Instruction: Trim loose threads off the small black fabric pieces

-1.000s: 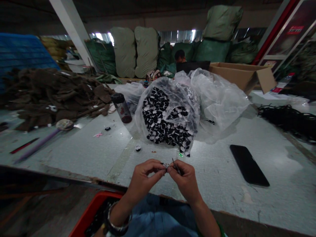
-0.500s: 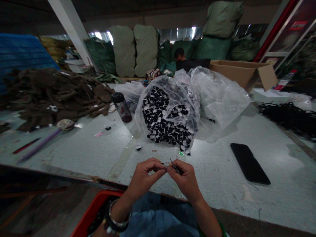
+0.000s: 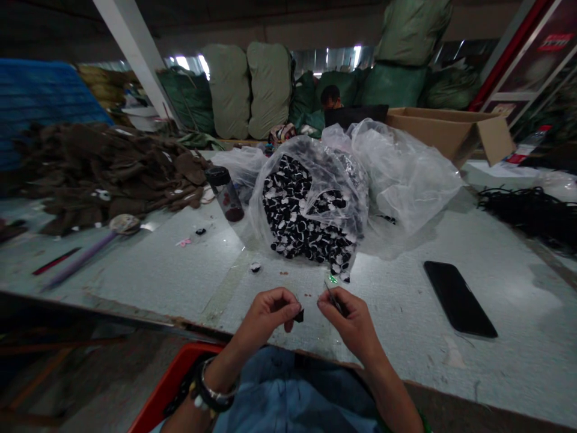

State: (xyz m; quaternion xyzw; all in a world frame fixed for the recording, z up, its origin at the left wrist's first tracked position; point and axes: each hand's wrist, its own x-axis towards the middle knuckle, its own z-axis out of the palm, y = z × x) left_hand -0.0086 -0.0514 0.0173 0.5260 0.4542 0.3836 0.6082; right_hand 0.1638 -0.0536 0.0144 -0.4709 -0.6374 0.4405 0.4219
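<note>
Pinches a small black piece (image 3: pixel 300 316) in the left hand (image 3: pixel 273 310) and a slim tool (image 3: pixel 332 294) in the right hand (image 3: pixel 354 316), likely for precision

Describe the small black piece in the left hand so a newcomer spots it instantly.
Start at the clear plastic bag of black-and-white pieces on the pale grey table. Below it in view, slightly left, is the bare left hand. Pinched there is the small black piece, set apart from those bagged pieces by being held.

Dark ceiling (image 3: pixel 270 13), white pillar (image 3: pixel 137 54), bright windows (image 3: pixel 183 62).
</note>
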